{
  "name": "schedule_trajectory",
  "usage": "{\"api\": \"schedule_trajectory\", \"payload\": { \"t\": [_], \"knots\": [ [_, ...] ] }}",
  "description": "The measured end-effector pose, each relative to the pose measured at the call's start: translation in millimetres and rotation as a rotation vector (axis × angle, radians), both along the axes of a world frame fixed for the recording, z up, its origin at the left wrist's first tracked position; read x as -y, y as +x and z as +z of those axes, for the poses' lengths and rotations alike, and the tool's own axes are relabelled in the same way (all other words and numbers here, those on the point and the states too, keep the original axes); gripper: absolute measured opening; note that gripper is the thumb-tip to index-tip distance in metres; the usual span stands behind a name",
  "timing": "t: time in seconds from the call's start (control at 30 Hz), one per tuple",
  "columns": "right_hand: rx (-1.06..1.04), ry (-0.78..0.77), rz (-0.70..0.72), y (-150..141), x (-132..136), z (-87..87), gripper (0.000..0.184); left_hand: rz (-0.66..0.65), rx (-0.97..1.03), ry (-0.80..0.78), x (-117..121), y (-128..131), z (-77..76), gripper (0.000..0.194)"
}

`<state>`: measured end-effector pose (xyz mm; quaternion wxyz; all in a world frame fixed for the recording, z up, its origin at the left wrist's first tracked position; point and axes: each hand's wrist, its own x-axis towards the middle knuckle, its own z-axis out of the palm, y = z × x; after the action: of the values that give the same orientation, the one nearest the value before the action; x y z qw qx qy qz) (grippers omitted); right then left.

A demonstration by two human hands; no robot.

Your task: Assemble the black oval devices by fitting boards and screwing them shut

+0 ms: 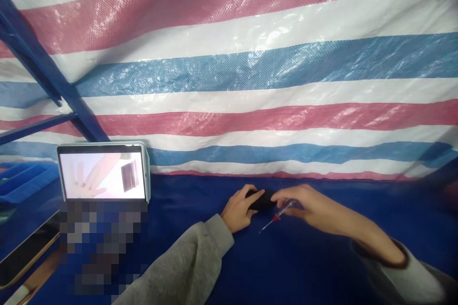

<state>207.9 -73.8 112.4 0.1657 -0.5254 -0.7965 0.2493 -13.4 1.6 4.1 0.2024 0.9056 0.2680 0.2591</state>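
Across the back of our view hangs a striped sheet, red, white & blue. Below it we've got the dark-blue bench, w/ a blue frame post slanting down upper left. Tablet props upright on the L side, screen lit, hands showing on it; phone lies lower left. And our right hand: grip closed round a screwdriver, tip angled down-left, fingertips right by the black object's far end, contact hard to tell. Our left hand has its grip on that black object, pinning it on the bench btwn both hands, near the sheet. Smallest of all, the screwdriver's red collar & thin shaft, bare below our fingers.
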Motion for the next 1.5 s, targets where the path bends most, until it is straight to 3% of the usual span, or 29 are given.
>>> {"api": "schedule_trajectory", "payload": {
  "t": [0.13,0.3,0.4,0.47,0.6,0.67,0.8,0.93,1.1,1.5],
  "knots": [
    [0.084,-0.004,0.070,-11,5,-16.0,0.040,-0.016,0.112,-0.111,-3,0,0.7,0.052],
    [0.232,-0.039,0.087,-24,8,-37.4,0.034,0.034,0.149,-0.244,-4,0,6.8,0.047],
    [0.254,-0.032,0.083,-26,8,-43.4,0.023,0.064,0.130,-0.240,-4,0,10.1,0.037],
    [0.221,0.072,0.028,-25,5,-46.1,0.016,0.080,0.128,-0.209,-4,1,9.6,0.034],
    [0.179,0.358,-0.113,-23,-5,-64.1,0.043,0.104,0.117,-0.188,-8,1,3.0,0.036],
    [0.172,0.371,-0.123,-21,-9,-78.2,0.055,0.104,0.106,-0.183,-10,1,-0.2,0.037],
    [0.159,0.382,-0.177,-21,-13,-97.9,0.052,0.098,0.042,-0.147,-12,1,-2.5,0.037],
    [0.098,0.353,-0.217,-21,-11,-103.0,0.046,0.067,-0.005,-0.132,-14,-1,-2.9,0.041],
    [0.023,0.354,-0.223,-20,-10,-110.4,0.048,-0.021,-0.056,-0.193,-17,-7,-3.5,0.082],
    [-0.219,0.353,-0.279,-20,-11,-107.0,0.041,-0.029,0.046,-0.273,-14,-6,-1.8,0.090]
  ]
}}
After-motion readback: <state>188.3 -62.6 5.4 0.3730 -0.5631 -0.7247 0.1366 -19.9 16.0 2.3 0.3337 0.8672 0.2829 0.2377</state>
